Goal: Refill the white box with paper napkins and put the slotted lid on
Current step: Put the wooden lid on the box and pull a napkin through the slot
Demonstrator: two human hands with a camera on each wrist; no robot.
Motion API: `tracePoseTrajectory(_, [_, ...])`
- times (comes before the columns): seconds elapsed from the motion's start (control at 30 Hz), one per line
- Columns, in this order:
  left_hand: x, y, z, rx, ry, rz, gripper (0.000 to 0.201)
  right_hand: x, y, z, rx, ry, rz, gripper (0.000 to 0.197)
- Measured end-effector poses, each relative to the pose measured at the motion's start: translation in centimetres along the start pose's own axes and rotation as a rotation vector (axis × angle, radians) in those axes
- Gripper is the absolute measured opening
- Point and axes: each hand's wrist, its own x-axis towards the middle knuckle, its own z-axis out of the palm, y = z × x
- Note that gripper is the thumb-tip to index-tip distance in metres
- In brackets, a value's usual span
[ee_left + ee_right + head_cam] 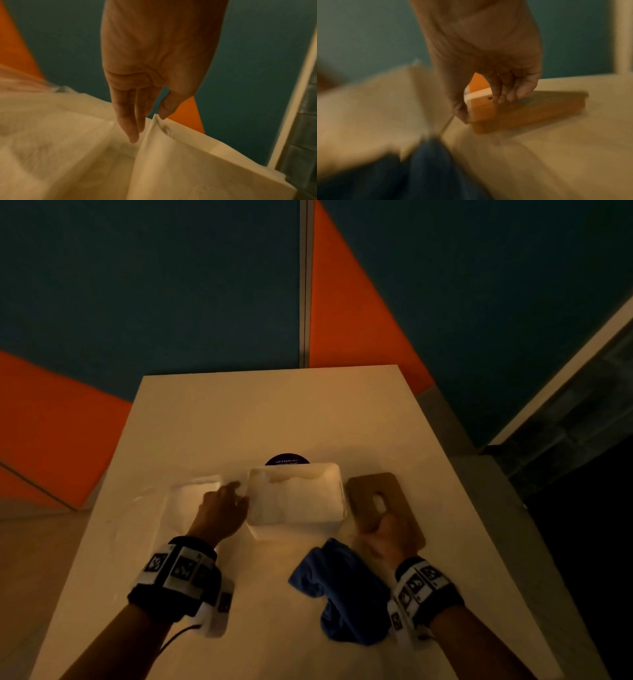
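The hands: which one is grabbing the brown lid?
The right hand grips the brown slotted lid. The left hand only touches the white box with straight fingers.

The round dark purple sticker (287, 459) is sitting half hidden behind the white rectangular plastic box (295, 520), and its tiny lettering is blurring out. Right wrist view is smearing badly, so the crumpled dark blue cloth (412, 171) is running off the bottom edge.
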Motion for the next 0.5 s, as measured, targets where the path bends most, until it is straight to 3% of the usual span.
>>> tracePoseTrajectory(0.07, [-0.3,-0.2,0.2,-0.074,-0.045,-0.038,0.030,-0.5,-0.1,-2.0,0.207,-0.004,0.011,0.037])
tracePoseTrajectory(0.13, [-0.7,-0.1,0.3,-0.178,-0.049,-0.050,0.026,-1.4,-0.8,-4.1,0.265,0.067,-0.047,0.017])
tracePoseTrajectory(0.23, [-1.1,0.4,0.2,-0.312,-0.056,-0.121,0.030,-3.1,-3.2,-5.7,0.193,0.137,-0.312,0.042])
tracePoseTrajectory(0.3, [-1.3,0.5,-0.1,-0.420,-0.090,-0.194,0.032,-4.0,-5.5,-5.9,-0.009,0.101,-0.544,0.058])
tracePoseTrajectory(0.4, [-1.7,0.1,-0.6,-0.731,-0.109,-0.302,0.045,-4.5,-8.6,-5.0,-0.392,-0.020,-0.840,0.061])
tracePoseTrajectory(0.5, [-2.1,-0.2,-1.1,-0.878,-0.103,-0.287,0.061,-4.2,-10.3,-3.4,-0.593,-0.139,-0.924,0.058])
